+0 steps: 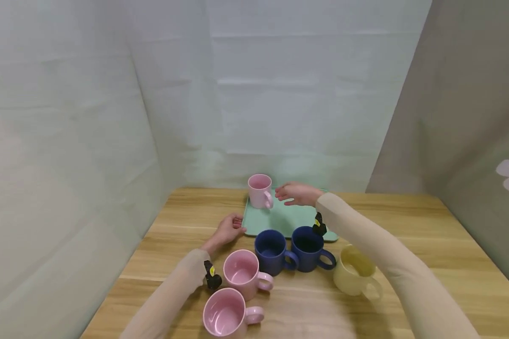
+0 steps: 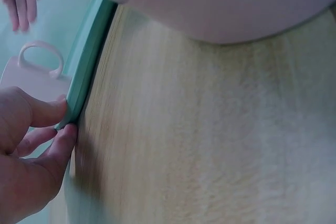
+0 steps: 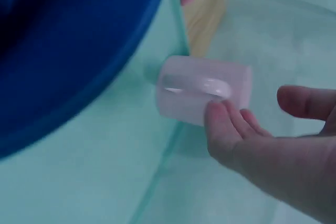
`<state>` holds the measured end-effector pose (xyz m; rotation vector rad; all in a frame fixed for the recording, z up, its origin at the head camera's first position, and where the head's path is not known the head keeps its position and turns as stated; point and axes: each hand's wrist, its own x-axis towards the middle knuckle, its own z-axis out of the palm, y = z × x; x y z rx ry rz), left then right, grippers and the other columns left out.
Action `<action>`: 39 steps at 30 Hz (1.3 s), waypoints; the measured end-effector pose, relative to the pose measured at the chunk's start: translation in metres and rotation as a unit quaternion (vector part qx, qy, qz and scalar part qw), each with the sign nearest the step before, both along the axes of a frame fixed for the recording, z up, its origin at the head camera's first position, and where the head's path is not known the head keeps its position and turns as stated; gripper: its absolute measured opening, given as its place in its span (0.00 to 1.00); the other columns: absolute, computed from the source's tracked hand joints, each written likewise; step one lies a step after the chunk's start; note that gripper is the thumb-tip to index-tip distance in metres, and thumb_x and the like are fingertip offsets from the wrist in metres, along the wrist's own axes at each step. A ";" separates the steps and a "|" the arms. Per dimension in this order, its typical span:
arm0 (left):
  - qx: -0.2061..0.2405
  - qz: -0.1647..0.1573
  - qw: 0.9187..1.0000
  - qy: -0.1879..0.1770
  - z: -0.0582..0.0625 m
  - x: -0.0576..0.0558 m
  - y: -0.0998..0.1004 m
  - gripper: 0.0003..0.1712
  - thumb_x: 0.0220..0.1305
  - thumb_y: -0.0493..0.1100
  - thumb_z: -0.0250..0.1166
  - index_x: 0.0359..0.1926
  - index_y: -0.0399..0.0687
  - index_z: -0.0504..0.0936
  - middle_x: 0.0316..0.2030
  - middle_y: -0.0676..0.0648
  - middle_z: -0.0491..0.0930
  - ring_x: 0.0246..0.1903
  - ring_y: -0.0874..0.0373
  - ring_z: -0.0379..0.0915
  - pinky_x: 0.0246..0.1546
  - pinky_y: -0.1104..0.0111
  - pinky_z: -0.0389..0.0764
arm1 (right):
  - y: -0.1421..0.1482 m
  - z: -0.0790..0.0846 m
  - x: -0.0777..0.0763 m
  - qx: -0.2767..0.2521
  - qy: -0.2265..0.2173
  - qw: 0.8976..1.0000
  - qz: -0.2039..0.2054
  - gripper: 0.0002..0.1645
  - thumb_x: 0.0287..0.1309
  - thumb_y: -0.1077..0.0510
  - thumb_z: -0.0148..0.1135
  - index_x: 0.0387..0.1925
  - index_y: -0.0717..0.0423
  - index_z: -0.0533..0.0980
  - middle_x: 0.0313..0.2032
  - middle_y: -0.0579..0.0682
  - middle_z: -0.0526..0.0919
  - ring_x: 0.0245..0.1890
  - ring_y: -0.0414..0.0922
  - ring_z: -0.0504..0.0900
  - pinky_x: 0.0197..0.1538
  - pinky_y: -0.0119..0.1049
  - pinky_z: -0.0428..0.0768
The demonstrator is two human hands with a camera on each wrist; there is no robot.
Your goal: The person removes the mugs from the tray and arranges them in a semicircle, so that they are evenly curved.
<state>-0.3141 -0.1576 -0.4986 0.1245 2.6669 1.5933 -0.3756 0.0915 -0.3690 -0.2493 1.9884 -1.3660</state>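
A pink mug (image 1: 259,192) stands upright at the back left of the mint-green tray (image 1: 290,221), its handle turned to the front right. My left hand (image 1: 230,228) is at the tray's front left corner; thumb and fingers pinch the rim, as the left wrist view shows (image 2: 39,140). Above the tray, just right of that mug, hovers my right hand (image 1: 298,193), fingers extended and thumb apart, holding nothing. From the right wrist view, its fingertips (image 3: 216,116) overlap the mug (image 3: 178,103) near the handle.
Two dark blue mugs (image 1: 270,252) (image 1: 307,249) stand at the tray's front edge. Closer in are two pink mugs (image 1: 240,273) (image 1: 225,313) beside my left forearm. A pale yellow mug (image 1: 353,273) sits under my right forearm. Pale cloth (image 1: 280,94) hangs behind the wooden table (image 1: 305,310).
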 end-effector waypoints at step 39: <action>-0.007 -0.019 1.000 0.005 0.005 -0.010 0.009 0.21 0.55 0.27 0.65 0.51 0.26 0.72 0.44 0.29 0.78 0.45 0.40 0.77 0.51 0.56 0.82 | 0.092 0.061 0.076 0.050 0.221 0.972 -0.064 0.15 0.72 0.56 0.47 0.36 0.65 0.73 0.28 0.49 0.79 0.33 0.41 0.77 0.43 0.32 0.79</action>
